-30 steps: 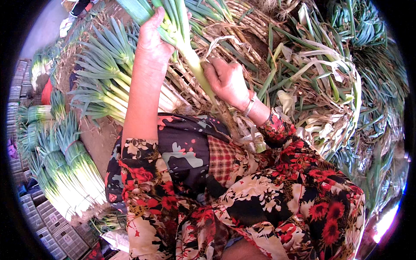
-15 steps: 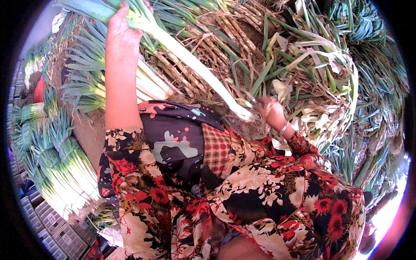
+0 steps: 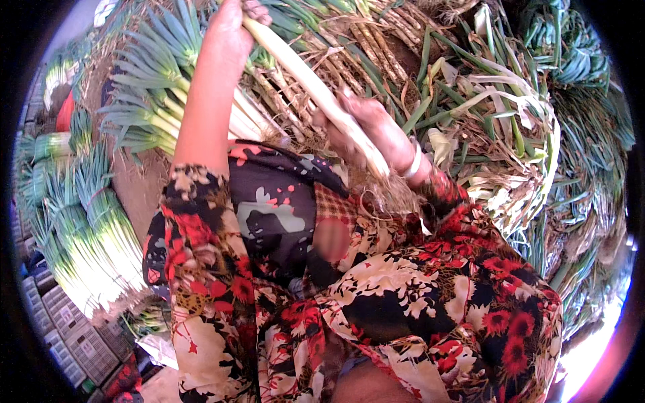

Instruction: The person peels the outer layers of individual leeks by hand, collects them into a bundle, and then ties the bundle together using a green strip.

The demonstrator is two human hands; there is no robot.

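Observation:
My left hand (image 3: pixel 236 20), at the top edge, is closed around the upper end of a long leek (image 3: pixel 306 77). The pale stalk slants down to the right and ends in shaggy roots (image 3: pixel 396 195) above my lap. My right hand (image 3: pixel 379 131), blurred by motion, wraps round the lower stalk above the roots. Beneath and beyond the stalk lie untrimmed leeks (image 3: pixel 376 43) with brown, dry skins. Beside my left forearm a pile of cleaned leeks (image 3: pixel 158 87) fans out its green leaves. The leek's top end is hidden in and beyond my left hand.
Peeled leaves and dry skins (image 3: pixel 504 134) are heaped to the right, with more leek greens (image 3: pixel 588 181) beyond. Tied leek bundles (image 3: pixel 101 235) stand at the left, near grey plastic crates (image 3: pixel 74 336). Patterned cloth (image 3: pixel 269 221) covers my lap.
My right hand has moved up and left from the root end onto the stalk. My left hand has shifted right. The stalk now shows duller skin and bushier roots than the cleaner white one before.

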